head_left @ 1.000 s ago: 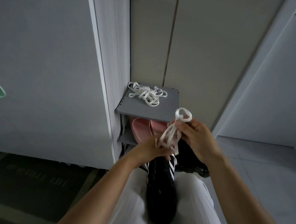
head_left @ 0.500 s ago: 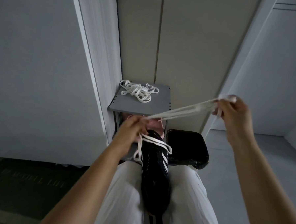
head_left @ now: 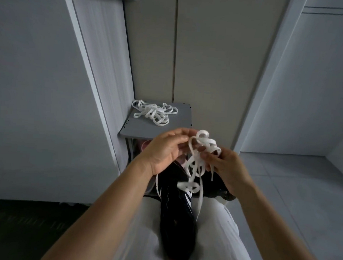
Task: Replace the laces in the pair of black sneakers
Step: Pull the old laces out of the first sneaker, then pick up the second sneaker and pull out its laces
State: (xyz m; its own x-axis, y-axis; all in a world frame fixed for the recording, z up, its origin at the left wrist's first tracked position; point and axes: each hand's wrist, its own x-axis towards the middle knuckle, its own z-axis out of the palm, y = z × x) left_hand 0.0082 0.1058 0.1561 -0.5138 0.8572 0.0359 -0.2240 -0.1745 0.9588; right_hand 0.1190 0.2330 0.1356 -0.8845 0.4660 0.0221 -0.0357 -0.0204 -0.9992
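Observation:
A black sneaker with white stripes (head_left: 177, 213) lies between my thighs, toe pointing away. Above it, my right hand (head_left: 227, 168) grips a bunched white lace (head_left: 202, 149) whose loops hang down over the shoe. My left hand (head_left: 165, 151) is beside the bunch, thumb and fingertips pinching a strand of it. A second black sneaker (head_left: 217, 189) sits on the floor behind, mostly hidden by my right hand. A loose pile of white laces (head_left: 153, 112) lies on the grey shelf top (head_left: 178, 130).
The small grey shelf stands against a beige wall, with pink slippers (head_left: 144, 145) on a lower level. A white cabinet side (head_left: 102, 70) rises at left. Grey tiled floor (head_left: 294, 196) spreads to the right; a dark mat (head_left: 22, 221) lies at lower left.
My right hand, which was stretched out to the right pulling the lace taut, has come back to the middle. The lace is now gathered in loops between both hands above the sneaker.

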